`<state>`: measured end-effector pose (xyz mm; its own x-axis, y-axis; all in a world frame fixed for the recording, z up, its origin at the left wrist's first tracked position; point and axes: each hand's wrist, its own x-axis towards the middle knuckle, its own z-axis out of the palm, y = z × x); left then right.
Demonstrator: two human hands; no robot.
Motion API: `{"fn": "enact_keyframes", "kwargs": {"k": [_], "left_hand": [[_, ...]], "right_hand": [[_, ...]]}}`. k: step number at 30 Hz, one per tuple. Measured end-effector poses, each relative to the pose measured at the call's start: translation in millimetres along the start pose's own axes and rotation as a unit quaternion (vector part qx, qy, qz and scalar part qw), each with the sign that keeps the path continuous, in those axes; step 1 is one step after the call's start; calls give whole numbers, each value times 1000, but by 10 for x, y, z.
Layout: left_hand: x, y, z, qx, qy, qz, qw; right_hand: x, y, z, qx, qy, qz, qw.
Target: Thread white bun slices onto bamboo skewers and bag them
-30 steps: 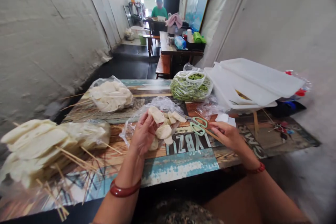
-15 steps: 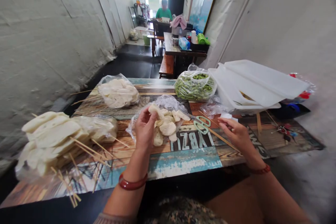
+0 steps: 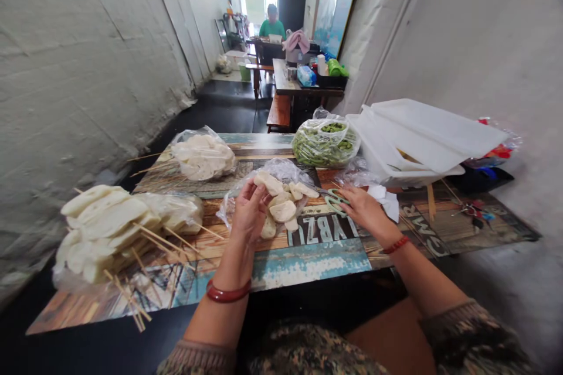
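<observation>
My left hand (image 3: pixel 250 211) is closed around the edge of a pale food slice (image 3: pixel 270 183), lifted just over a heap of similar slices (image 3: pixel 282 211) on a clear plastic bag (image 3: pixel 285 170). My right hand (image 3: pixel 363 211) lies over the green-handled scissors (image 3: pixel 336 201), its fingers pinched together. A thin bamboo skewer (image 3: pixel 335 185) pokes out past those fingertips, its rest hidden by the hand. To the left sit large pale slices (image 3: pixel 105 217) on skewers, stacked on plastic, their stick ends (image 3: pixel 127 299) jutting toward me.
Behind are a bag of pale slices (image 3: pixel 204 155) and a bag of green vegetables (image 3: pixel 325 143). White plastic tubs (image 3: pixel 426 135) stand at the right, near crumpled tissue (image 3: pixel 387 202) and keys (image 3: pixel 477 211). Farther off, a person in green (image 3: pixel 272 27) sits at another table.
My right hand has moved left and forward, over the scissors, with the skewer. My left hand stays by the heap with the slice. The view has shifted slightly.
</observation>
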<state>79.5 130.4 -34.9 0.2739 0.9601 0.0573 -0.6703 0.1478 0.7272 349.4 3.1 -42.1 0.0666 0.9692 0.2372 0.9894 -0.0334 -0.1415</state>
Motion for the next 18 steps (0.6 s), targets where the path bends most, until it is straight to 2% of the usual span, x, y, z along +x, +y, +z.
{"fn": "enact_keyframes", "kwargs": {"k": [10,18], "left_hand": [[22,26,-63,-26,29,50,998],[20,24,-77,-23,28,47,998]], "right_hand": [[190,-103,-64,-70,-62,8,996],[177,-178,-157,-85,-81,25,993]]}}
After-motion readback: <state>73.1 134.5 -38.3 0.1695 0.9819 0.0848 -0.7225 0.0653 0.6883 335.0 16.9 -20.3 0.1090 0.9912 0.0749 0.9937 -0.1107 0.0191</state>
